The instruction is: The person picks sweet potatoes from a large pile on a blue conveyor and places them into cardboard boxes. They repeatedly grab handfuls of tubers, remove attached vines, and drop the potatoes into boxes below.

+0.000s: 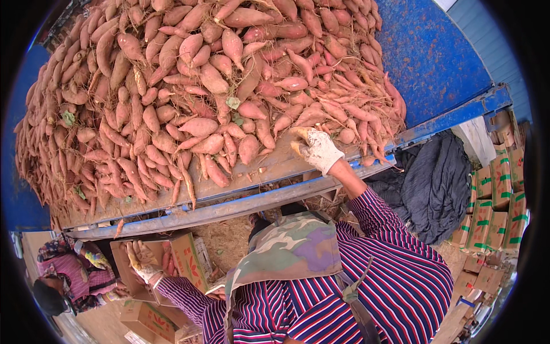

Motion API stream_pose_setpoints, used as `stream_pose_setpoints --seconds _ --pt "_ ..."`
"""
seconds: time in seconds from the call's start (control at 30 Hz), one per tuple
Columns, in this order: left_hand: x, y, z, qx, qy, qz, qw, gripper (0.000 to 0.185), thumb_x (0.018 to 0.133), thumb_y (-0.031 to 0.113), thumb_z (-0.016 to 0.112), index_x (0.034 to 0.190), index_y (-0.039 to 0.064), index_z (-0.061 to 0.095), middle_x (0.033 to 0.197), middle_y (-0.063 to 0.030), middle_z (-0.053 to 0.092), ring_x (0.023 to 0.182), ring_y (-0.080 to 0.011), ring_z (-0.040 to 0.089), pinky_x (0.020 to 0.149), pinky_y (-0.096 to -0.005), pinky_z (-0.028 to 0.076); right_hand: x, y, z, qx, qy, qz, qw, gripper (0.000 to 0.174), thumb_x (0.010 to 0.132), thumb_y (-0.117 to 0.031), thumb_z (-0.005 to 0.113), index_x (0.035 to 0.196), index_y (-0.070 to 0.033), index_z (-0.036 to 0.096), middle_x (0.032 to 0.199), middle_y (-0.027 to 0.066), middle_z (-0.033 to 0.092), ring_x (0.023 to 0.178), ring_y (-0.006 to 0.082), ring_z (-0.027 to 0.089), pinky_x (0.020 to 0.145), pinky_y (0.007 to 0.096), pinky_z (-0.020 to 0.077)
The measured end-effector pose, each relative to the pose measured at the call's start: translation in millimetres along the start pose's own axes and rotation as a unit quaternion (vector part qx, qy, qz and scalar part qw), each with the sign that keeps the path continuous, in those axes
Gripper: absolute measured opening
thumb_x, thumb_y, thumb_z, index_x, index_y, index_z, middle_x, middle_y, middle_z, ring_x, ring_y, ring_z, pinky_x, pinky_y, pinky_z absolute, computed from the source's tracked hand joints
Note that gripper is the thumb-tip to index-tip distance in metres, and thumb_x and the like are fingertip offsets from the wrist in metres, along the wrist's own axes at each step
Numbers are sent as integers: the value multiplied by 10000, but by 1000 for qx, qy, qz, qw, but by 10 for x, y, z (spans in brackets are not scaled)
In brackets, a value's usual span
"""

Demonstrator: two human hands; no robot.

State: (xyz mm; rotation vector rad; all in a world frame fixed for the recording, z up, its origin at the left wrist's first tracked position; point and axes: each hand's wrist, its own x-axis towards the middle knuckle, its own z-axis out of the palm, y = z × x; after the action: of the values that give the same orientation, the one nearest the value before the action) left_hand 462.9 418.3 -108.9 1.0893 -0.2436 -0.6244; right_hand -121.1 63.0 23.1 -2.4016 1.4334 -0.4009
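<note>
My right hand (317, 148), in a soiled white work glove with yellowish fingers, reaches over the front edge of a truck bed (275, 165). Its fingers and thumb are apart, with nothing visible between them. Just beyond it lies a large heap of reddish sweet potatoes (206, 127), many with thin roots and soil on them. At the lower left my left hand (144, 261), gloved the same way, is spread over an open cardboard carton (189, 260). Some sweet potatoes (169, 259) show inside that carton, partly hidden by the hand and the carton wall.
A metal rail (206, 217) runs along the bed's front edge. Another person (77, 275) is at the far left, beside the carton. A second carton (148, 320) stands below it. Dark cloth (425, 185) and stacked cartons (492, 206) are at the right.
</note>
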Motion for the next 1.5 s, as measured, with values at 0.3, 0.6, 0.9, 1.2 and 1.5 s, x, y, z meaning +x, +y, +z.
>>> stream_pose_setpoints --seconds 0.3,0.6,0.9,1.2,1.5 --pt "-1425 -865 3450 157 -310 -248 904 398 959 221 642 1291 20 553 1078 -118 668 975 -235 681 773 -310 579 1374 661 -47 -142 187 -35 971 346 870 -233 617 1195 -117 602 1140 136 612 1057 318 616 880 502 495" --pt "-1758 -1337 4731 211 -443 -195 849 456 910 132 694 1330 29 546 1198 -96 630 1104 -199 613 897 -326 540 814 928 -552 523 121 29 843 555 875 -179 719 1368 -93 480 1255 126 581 1119 251 612 916 382 532" --pt "-1941 -2010 5492 281 -500 19 819 864 768 188 820 1463 3 341 1406 -165 458 1306 -282 468 1088 -361 397 184 738 -28 413 68 -54 907 299 1010 -257 506 1251 -97 581 1166 134 612 1085 272 609 929 384 496" --pt "-2019 -1910 5069 249 -362 -304 845 731 823 148 751 1454 93 386 951 -70 668 532 -151 607 440 -244 471 509 552 -389 -44 -39 -174 983 402 864 -229 594 1245 -98 597 1076 150 636 963 338 637 805 465 502" --pt "-2051 -1797 4911 319 -392 -172 845 566 847 153 756 1328 38 482 878 -55 644 638 -128 623 505 -247 485 2109 1272 -304 -16 52 44 998 381 992 -210 418 1329 -105 560 1285 230 600 1167 368 608 954 464 499"
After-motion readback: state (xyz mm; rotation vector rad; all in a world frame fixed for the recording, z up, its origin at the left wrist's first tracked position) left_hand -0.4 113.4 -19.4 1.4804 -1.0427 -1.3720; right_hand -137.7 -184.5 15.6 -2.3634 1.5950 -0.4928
